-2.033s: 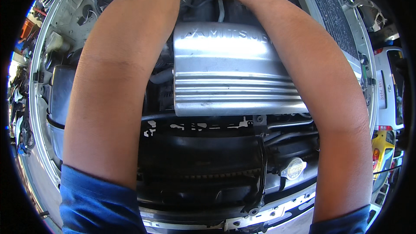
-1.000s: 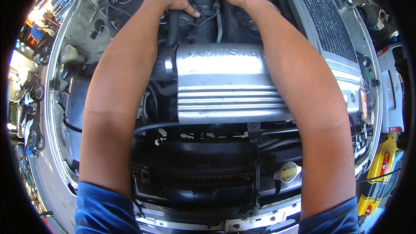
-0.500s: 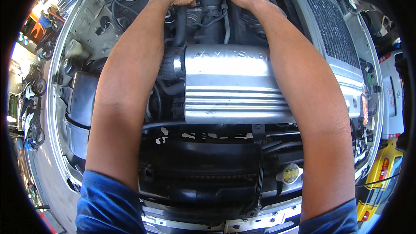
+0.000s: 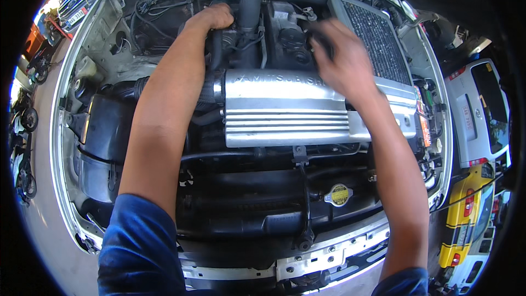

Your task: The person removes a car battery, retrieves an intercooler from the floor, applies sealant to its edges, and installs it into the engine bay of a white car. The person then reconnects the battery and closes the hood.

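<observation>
My left hand [image 4: 218,16] is closed, its fingers curled down among hoses beside a thick black air pipe [image 4: 250,8]; what they grip is hidden. My right hand [image 4: 345,57], blurred by motion, is raised above the engine between a round black cap [image 4: 291,36] and the finned intercooler [image 4: 372,38]. A dark, rounded thing [image 4: 323,43] shows at its curled fingers, too smeared to name. Below both hands lies a ribbed silver metal cover [image 4: 287,109].
A radiator cap [image 4: 339,195] with a yellow label sits near the front. At the left stands a black plastic box [image 4: 107,126]. The white body edge [image 4: 61,131] frames the engine bay. To the right are a white van [image 4: 474,115] and a yellow vehicle [image 4: 463,214].
My right hand has come back toward me from the far black pipe, with a dark thing now at its fingers. My left hand stays by the hoses. The view has shifted.
</observation>
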A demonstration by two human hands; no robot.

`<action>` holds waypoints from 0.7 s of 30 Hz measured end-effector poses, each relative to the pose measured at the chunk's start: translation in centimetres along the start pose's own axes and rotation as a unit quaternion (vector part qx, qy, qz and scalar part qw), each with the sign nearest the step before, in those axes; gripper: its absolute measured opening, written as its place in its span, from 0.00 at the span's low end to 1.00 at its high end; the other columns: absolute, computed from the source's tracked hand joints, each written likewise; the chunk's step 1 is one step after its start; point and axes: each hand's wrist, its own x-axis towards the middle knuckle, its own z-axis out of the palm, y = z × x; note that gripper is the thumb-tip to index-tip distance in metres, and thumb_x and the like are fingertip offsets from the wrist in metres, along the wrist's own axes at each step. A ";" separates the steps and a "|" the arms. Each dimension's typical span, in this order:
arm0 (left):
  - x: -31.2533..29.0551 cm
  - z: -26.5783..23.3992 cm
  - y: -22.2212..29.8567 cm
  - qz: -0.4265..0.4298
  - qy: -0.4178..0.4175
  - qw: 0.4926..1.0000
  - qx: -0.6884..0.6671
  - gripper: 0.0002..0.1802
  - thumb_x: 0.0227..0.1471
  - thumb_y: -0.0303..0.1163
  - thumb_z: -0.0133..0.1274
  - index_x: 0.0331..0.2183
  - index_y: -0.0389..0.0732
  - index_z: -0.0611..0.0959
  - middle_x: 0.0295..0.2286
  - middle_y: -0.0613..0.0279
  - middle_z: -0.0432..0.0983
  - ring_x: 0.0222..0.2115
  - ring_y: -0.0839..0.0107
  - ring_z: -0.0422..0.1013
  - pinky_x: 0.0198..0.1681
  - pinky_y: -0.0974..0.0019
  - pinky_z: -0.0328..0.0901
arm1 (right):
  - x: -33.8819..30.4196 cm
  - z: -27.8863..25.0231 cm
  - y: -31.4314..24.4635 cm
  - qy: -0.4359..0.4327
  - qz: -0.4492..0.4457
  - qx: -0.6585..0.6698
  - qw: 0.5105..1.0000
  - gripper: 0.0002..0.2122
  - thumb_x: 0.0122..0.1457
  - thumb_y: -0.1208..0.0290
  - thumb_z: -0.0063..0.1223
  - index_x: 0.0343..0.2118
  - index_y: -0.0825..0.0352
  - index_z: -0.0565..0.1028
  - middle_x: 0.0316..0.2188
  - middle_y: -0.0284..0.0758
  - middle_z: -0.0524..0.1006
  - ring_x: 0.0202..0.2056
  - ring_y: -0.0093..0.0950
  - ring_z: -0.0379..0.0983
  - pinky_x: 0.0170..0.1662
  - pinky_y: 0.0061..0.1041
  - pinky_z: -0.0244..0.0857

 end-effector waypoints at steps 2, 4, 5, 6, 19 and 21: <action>0.2 0.4 -0.3 0.001 0.038 0.999 -0.015 0.29 0.49 0.37 0.47 0.51 0.34 0.77 0.54 0.40 0.69 0.56 0.48 0.67 0.60 0.56 0.61 | -5.2 -5.9 -1.2 -0.016 -0.003 0.062 0.998 0.11 0.56 0.79 0.54 0.43 0.70 0.76 0.34 0.46 0.75 0.37 0.46 0.74 0.43 0.38 0.69; -0.1 0.3 -0.5 -0.002 0.103 0.991 -0.086 0.28 0.51 0.41 0.50 0.51 0.34 0.77 0.54 0.41 0.69 0.57 0.48 0.65 0.60 0.57 0.61 | -12.2 -12.0 -3.3 -0.043 0.101 -0.025 0.994 0.11 0.54 0.83 0.53 0.42 0.73 0.77 0.36 0.46 0.77 0.39 0.43 0.75 0.44 0.34 0.68; -0.5 0.0 -0.6 -0.014 0.141 0.982 -0.127 0.29 0.52 0.42 0.50 0.51 0.34 0.77 0.54 0.41 0.69 0.57 0.48 0.65 0.60 0.57 0.60 | -15.9 -14.5 -4.3 -0.019 0.159 0.005 0.987 0.11 0.54 0.83 0.52 0.42 0.75 0.77 0.37 0.46 0.78 0.40 0.42 0.75 0.45 0.35 0.68; -1.3 -0.5 -0.8 -0.020 0.177 0.969 -0.170 0.29 0.53 0.44 0.51 0.51 0.34 0.77 0.54 0.41 0.69 0.57 0.49 0.64 0.60 0.57 0.60 | -20.0 -16.9 -5.6 -0.002 0.205 -0.049 0.978 0.11 0.56 0.82 0.51 0.42 0.76 0.77 0.37 0.46 0.78 0.38 0.40 0.76 0.44 0.34 0.68; -37.9 -12.3 -0.6 0.033 0.294 0.933 -0.206 0.24 0.53 0.42 0.57 0.47 0.36 0.80 0.44 0.41 0.78 0.49 0.49 0.73 0.54 0.54 0.66 | -50.1 -16.0 -23.2 -0.054 0.350 -0.070 0.933 0.17 0.65 0.63 0.38 0.47 0.67 0.76 0.48 0.46 0.72 0.57 0.48 0.60 0.65 0.51 0.44; -45.6 -9.5 3.3 0.043 0.368 0.886 -0.277 0.21 0.54 0.37 0.57 0.46 0.34 0.80 0.40 0.42 0.80 0.44 0.49 0.76 0.49 0.55 0.69 | -50.2 -16.0 -22.8 -0.033 0.328 -0.071 0.941 0.14 0.63 0.66 0.43 0.43 0.67 0.77 0.47 0.46 0.72 0.55 0.48 0.61 0.62 0.51 0.49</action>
